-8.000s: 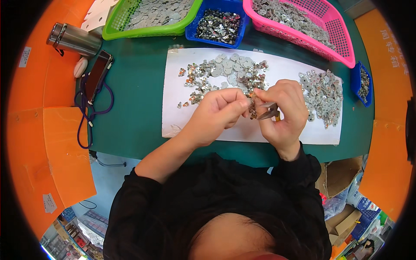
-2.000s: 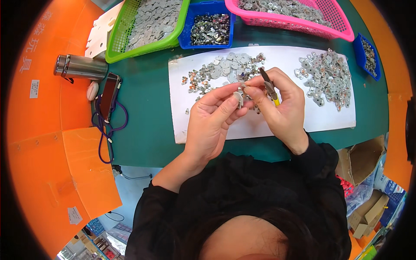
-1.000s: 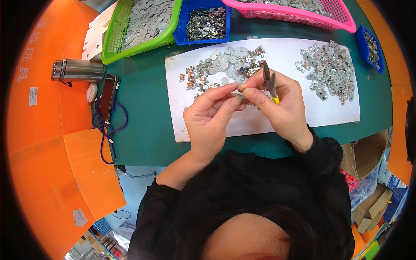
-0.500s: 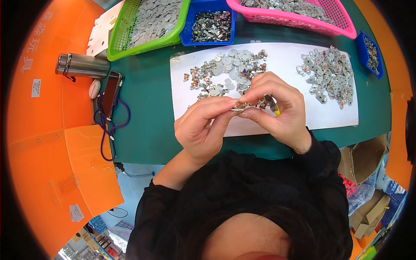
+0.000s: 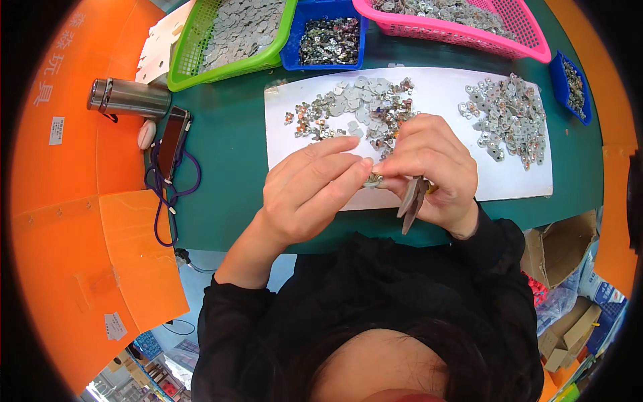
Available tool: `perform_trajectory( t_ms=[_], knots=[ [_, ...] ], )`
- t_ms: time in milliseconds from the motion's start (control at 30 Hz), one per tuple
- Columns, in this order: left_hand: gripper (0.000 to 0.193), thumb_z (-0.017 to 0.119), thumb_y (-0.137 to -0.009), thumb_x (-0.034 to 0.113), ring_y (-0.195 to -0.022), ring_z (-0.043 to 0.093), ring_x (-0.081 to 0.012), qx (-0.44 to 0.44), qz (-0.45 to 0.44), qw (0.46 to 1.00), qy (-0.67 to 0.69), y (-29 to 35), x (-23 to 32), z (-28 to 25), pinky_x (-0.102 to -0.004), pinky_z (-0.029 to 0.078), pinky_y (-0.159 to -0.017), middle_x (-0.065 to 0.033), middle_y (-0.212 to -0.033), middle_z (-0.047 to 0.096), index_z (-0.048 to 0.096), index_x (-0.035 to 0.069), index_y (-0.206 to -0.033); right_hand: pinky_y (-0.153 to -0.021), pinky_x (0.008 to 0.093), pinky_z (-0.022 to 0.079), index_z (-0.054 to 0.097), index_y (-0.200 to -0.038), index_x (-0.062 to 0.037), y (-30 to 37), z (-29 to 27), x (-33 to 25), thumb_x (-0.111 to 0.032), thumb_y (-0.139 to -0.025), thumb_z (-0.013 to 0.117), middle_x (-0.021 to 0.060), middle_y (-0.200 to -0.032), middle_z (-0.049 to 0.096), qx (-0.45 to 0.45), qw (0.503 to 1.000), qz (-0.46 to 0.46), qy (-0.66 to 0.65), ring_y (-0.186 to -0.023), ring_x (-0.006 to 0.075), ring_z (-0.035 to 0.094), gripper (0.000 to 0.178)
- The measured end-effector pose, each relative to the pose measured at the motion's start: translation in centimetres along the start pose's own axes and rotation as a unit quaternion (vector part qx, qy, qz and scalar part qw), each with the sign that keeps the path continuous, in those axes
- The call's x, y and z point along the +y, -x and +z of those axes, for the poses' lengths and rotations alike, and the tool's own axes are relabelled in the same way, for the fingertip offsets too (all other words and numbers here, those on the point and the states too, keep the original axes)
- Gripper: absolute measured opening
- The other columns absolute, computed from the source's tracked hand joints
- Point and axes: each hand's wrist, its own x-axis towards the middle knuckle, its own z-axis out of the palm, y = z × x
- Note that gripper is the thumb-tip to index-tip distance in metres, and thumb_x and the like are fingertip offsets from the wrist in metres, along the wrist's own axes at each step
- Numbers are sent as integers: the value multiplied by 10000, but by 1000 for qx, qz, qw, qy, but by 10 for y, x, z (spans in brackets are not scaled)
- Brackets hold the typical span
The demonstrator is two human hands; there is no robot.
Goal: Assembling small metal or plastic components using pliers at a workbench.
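Note:
Both hands meet over the front of the white sheet (image 5: 445,175) around a small metal part (image 5: 373,179), mostly covered by fingertips. My left hand (image 5: 301,187) pinches it from the left, its other fingers nearly straight and its thumb hidden. From the right, the thumb and index finger of my right hand (image 5: 435,167) also grip the part. A pair of pliers (image 5: 412,201) is tucked in the right palm, its dark jaws pointing down toward me. Beyond the hands lies a pile of flat grey plates and small shiny fittings (image 5: 362,100).
More grey metal pieces (image 5: 512,117) are heaped on the sheet's right. Behind stand a green basket (image 5: 231,79), a blue bin (image 5: 323,66), a pink basket (image 5: 462,41) and, far right, a small blue tray (image 5: 554,84). Left are a steel flask (image 5: 137,98) and a corded phone (image 5: 173,144).
The pliers have swung from behind the right fingers to jaws-down toward me. My left fingers have straightened and spread over the part. Both hands stay in about the same place.

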Motion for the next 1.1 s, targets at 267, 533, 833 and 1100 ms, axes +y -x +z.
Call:
perform_trajectory(
  t_ms=[267,533,833,1100],
  knots=[
    [285,710,-663,-30,-864,712,-321,-15,3,1000,26,1,2,-2,-357,582,-683,-131,-873,669,668,-40,-944,-717,367,500,713,-882,-60,1,1,2,-93,-735,825,73,-788,632,-30,997,26,-60,-777,273,601,187],
    [66,639,-840,-57,-670,637,-265,9,-179,980,91,5,10,11,-318,512,-571,-101,-771,604,606,-11,-874,-641,283,431,675,-860,-11,5,11,-9,-12,-784,754,67,-809,624,-46,942,279,-179,-734,148,566,110],
    [92,588,-878,-53,-556,530,-197,62,-289,939,178,4,11,4,-293,405,-498,-89,-677,531,585,-8,-798,-700,275,417,612,-856,-4,-15,-22,-21,-227,-970,582,60,-808,599,-214,883,381,-173,-768,140,543,251],
    [116,569,-913,-31,-571,538,-152,24,-307,913,266,3,14,2,-269,403,-522,-72,-672,545,582,-16,-799,-697,268,509,567,-766,-36,-23,-30,-15,-400,-1071,381,89,-813,659,-411,611,513,-442,-763,180,682,510]
  ],
)
